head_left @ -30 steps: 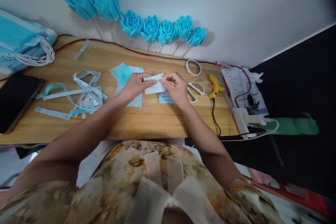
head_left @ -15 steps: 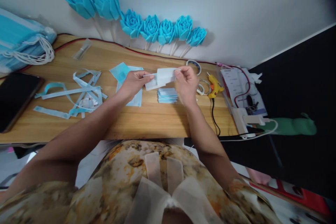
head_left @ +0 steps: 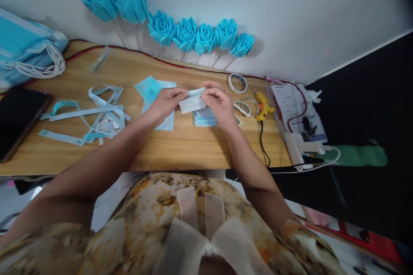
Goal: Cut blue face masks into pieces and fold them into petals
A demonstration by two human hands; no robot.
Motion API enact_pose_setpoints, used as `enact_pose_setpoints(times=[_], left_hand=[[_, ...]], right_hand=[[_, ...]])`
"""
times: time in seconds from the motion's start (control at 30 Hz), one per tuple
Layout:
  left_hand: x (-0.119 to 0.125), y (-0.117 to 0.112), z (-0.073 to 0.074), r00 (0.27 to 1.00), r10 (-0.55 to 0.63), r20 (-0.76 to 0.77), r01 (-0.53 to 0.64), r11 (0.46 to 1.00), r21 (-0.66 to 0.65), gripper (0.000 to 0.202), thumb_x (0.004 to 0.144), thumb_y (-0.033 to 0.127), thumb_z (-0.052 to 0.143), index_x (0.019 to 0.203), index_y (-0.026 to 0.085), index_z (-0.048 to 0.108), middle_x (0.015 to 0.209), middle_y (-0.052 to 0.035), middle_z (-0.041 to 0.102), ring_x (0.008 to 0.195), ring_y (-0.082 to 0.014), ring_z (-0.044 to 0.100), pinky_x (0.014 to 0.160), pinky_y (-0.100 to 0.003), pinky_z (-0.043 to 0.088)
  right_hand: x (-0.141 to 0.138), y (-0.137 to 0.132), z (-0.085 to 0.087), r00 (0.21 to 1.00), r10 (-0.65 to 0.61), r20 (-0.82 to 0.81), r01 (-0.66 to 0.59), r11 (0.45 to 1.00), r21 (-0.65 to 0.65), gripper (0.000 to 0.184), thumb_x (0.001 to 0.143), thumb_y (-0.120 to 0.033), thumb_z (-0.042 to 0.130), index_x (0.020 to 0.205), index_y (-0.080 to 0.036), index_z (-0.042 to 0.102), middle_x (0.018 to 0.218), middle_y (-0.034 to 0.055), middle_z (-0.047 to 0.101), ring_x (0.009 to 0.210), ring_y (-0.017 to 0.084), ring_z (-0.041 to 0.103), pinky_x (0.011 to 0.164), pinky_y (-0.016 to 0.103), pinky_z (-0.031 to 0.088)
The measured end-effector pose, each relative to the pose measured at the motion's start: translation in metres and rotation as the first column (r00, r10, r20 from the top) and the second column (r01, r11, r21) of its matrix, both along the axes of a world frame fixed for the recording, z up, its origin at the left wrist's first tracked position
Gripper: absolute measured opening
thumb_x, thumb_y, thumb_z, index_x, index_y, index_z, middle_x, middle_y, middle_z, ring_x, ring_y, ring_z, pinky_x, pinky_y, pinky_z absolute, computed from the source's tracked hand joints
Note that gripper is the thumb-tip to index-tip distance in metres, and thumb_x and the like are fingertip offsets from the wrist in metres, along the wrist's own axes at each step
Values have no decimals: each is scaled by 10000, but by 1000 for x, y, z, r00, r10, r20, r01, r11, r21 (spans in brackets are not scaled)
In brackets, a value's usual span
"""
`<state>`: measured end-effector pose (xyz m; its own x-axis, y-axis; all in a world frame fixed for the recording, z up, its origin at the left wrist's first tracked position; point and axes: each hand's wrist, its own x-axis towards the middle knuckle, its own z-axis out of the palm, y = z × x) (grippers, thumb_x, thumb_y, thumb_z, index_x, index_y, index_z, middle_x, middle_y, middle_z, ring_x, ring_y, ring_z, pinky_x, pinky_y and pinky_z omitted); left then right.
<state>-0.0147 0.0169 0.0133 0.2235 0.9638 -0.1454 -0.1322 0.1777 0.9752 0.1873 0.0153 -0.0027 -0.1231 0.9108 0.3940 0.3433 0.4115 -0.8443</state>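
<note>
A small pale blue-white piece of mask fabric (head_left: 191, 103) is held just above the wooden desk (head_left: 180, 146). My left hand (head_left: 165, 104) pinches its left end and my right hand (head_left: 218, 104) pinches its right end, fingers closed on both. Directly beneath lies a small stack of similar cut blue pieces (head_left: 204, 118). A larger blue mask sheet (head_left: 151, 90) lies flat under my left hand.
Cut blue strips (head_left: 92, 114) lie at the left, with a dark phone (head_left: 16, 116) and a pile of masks (head_left: 24, 49) beyond. Blue fabric flowers (head_left: 193, 36) lean on the wall. Tape roll (head_left: 237, 82), scissors (head_left: 243, 108), yellow glue gun (head_left: 264, 104) and cables stand right.
My right hand pulled the piece out to the right and up, then came back in toward my left hand; the fabric now looks shorter between the two hands.
</note>
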Motion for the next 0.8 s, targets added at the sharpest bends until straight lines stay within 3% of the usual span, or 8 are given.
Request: enact_pose_setpoints(times=[0.1,0.27,0.53,0.7,0.8], left_hand=[[0,0,-2,1000,-15,-2,15,1000,9,151,840,256,699,750,147,753,652,-3,650,570,-99,548,557,-224,439],[1,2,-7,999,-31,-25,31,999,23,159,842,279,716,756,150,751,672,-12,683,567,-103,581,563,-223,472],[-1,1,-6,999,-44,-11,45,997,56,496,881,612,660,796,131,743,727,-74,715,661,-159,651,605,-257,511],[-2,1,-6,999,-53,-10,53,996,74,420,698,514,860,840,129,773,731,-35,709,621,-117,591,592,-239,496],[-2,2,-8,1000,-24,-17,25,997,68,380,680,463,870,834,128,776,734,-27,713,615,-110,585,577,-234,487]], right_hand=[[1,2,-4,1000,-24,-15,24,999,-41,190,889,-438,713,881,-249,734,1243,49,728,1138,201,682,960,382,548],[0,1,-6,995,-46,-91,35,993,-117,200,869,-439,732,890,-240,744,925,8,775,871,157,710,841,332,557],[-3,2,-5,985,-107,-136,90,988,-123,202,840,-432,750,857,-231,739,869,-7,768,823,143,686,833,324,550],[-5,1,-4,982,-91,-167,73,991,-111,163,839,-386,756,838,-224,742,829,-18,754,769,126,671,775,296,533],[-6,-1,-3,983,-93,-159,73,989,-128,167,838,-385,754,827,-220,733,821,-18,747,765,126,665,768,294,527]])
